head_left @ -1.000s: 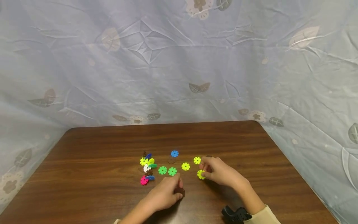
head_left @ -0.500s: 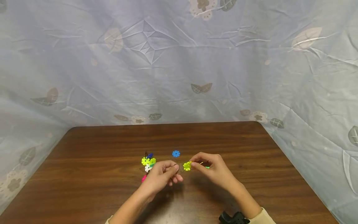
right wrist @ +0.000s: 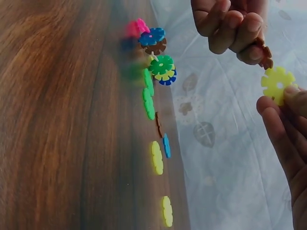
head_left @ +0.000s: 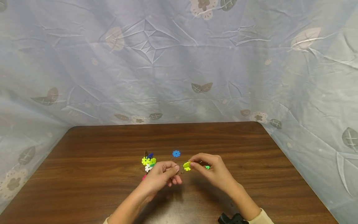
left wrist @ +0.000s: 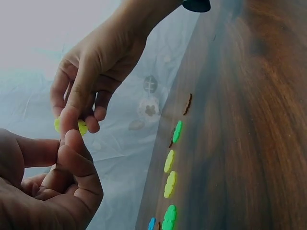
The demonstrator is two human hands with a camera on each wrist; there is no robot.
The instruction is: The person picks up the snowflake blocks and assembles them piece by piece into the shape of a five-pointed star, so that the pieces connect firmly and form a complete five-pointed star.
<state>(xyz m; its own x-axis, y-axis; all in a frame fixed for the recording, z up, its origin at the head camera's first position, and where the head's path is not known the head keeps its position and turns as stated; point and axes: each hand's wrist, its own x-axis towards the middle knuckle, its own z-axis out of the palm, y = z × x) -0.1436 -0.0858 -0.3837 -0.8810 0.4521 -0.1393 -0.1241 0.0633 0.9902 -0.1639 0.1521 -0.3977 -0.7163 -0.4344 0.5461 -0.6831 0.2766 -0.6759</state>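
My left hand [head_left: 160,175] pinches a brown notched plastic disc [right wrist: 265,53] between thumb and fingers; most of it is hidden by the fingertips. In my right hand [head_left: 215,169] is a bright yellow notched disc [right wrist: 272,78], pinched at its edge and facing the brown one. In the right wrist view the two discs meet or nearly meet at their rims. Both hands are raised above the wooden table [head_left: 95,174]. A joined cluster of discs, with a white disc [head_left: 148,168] and a pink disc [right wrist: 140,25] among them, lies beside my left hand, partly covered by it.
Loose discs lie flat beyond and below the hands: a blue disc [head_left: 176,153], green discs [right wrist: 148,103] and yellow discs [right wrist: 157,158]. Another green disc [head_left: 207,167] shows behind my right hand. A patterned cloth [head_left: 179,62] hangs around the table's far and side edges.
My right hand has lifted the yellow disc off the table and moved left. My left hand has risen with the brown disc, bringing both pieces together. Over the last half second the yellow disc has tilted.
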